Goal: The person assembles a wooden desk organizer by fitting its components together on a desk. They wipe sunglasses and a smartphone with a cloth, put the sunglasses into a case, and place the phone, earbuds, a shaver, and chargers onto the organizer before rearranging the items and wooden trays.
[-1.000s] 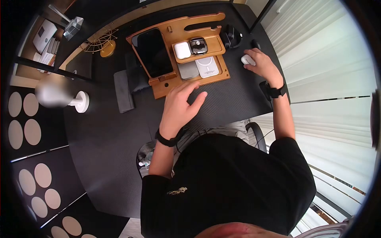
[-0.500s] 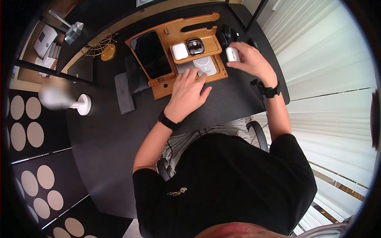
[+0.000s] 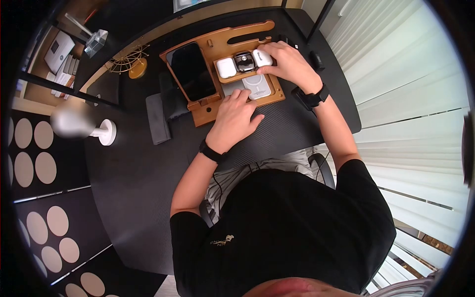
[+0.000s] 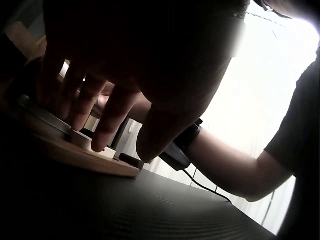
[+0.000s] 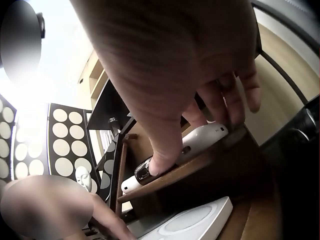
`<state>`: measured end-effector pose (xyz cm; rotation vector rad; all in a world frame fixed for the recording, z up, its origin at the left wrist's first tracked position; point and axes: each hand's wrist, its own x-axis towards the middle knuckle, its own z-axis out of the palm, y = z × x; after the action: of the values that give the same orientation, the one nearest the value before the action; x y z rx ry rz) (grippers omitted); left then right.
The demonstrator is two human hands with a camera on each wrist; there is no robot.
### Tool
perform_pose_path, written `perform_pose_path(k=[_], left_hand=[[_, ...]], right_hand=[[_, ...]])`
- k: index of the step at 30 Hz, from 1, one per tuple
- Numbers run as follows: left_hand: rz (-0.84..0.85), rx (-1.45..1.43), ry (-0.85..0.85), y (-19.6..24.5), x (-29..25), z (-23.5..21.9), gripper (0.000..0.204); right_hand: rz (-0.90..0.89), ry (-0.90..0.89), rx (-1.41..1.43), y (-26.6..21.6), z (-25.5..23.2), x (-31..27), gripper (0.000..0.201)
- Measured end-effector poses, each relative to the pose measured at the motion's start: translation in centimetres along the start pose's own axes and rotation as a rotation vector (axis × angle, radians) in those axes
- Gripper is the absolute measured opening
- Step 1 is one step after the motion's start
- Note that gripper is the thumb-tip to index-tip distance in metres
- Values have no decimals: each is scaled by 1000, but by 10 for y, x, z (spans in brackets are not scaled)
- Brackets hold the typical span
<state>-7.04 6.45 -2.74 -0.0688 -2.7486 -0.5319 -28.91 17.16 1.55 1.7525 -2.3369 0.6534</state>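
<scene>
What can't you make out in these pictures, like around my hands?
White case, head view: right side hidden by the right hand.
Grey square item, head view: lower right part covered by the left hand.
White ornament, head view: upper part blurred.
Left hand again: palm lost in shadow, left wrist view; blurred, right wrist view.

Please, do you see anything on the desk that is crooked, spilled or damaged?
Nothing stands out. The phone leans upright on the wooden stand; the right hand holds a white case beside the shiny black item. No spill or damage is visible.
</scene>
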Motion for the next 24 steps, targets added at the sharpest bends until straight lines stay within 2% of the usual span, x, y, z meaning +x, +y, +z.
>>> perform_pose_path(k=[3,4,6,8,10,11,13,14,16,22,24], left_hand=[[-1,-10,-1,-2,0,2,35],[-2,-11,18,-3,0,3,35],[-4,-19,22,-3,0,2,35],[-3,-30,25,-3,-1,2,35],[-18,-50,24,-4,0,3,36],[-18,-49,26,-4,0,3,36],[-22,-54,36,-4,0,4,36],[-21,-54,37,-4,0,4,36],[-27,-61,42,-5,0,4,36],[-27,-64,30,-6,0,4,36],[-28,-65,35,-6,-1,5,36]], right_hand=[[-165,107,75,21,-1,-6,57],[-127,134,107,28,-8,-8,52],[168,102,136,34,-30,-15,44],[271,188,32,73,-29,-25,42],[439,141,-99,113,-28,-34,46],[437,142,-100,123,-29,-40,46],[576,29,-295,134,-29,-47,51],[576,30,-295,136,-28,-48,51],[634,-119,-238,139,-25,-50,58],[627,-312,-233,132,-20,-50,62],[632,-279,-227,126,-19,-46,57]])
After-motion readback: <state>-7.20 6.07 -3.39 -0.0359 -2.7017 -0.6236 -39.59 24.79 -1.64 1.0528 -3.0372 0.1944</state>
